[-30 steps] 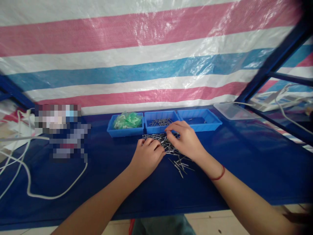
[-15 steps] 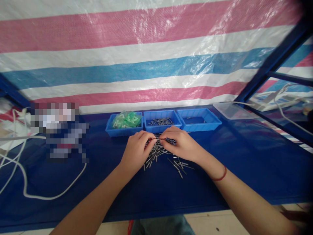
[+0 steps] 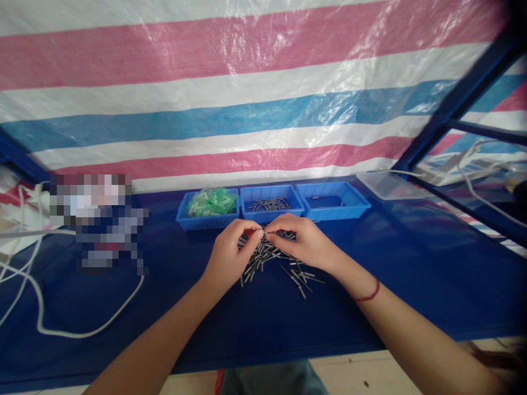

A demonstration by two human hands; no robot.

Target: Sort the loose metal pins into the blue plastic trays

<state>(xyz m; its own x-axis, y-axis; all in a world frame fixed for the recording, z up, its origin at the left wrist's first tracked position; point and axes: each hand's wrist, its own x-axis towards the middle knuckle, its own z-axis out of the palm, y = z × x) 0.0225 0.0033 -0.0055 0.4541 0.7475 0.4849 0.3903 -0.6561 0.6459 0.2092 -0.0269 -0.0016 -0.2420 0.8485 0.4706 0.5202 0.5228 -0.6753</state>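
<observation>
Thumb and fingers of my left hand [image 3: 230,249] are pinched together, their tips meeting those of my right hand [image 3: 304,240], which is pinched too. Between the fingertips a small bit of metal shows, apparently a blind rivet [image 3: 264,233], mostly covered by the fingers. Directly beneath both hands lies a pile of silvery blind rivets [image 3: 262,257] with thin pins, partly hidden by the hands. A few more loose rivets [image 3: 299,278] are scattered just right of the pile.
Behind the hands stand three blue bins in a row: the left bin [image 3: 208,223] holds green-and-clear plastic packets [image 3: 212,201], the middle bin [image 3: 272,193] rivets. The right bin [image 3: 333,209] is beside a clear plastic lid [image 3: 391,185]. White cables [image 3: 82,333] lie left on the blue table [image 3: 255,329].
The fingertips of both hands have drawn slightly closer together, covering more of the rivet. The bins and the pile look unchanged apart from a slight shift of the view.
</observation>
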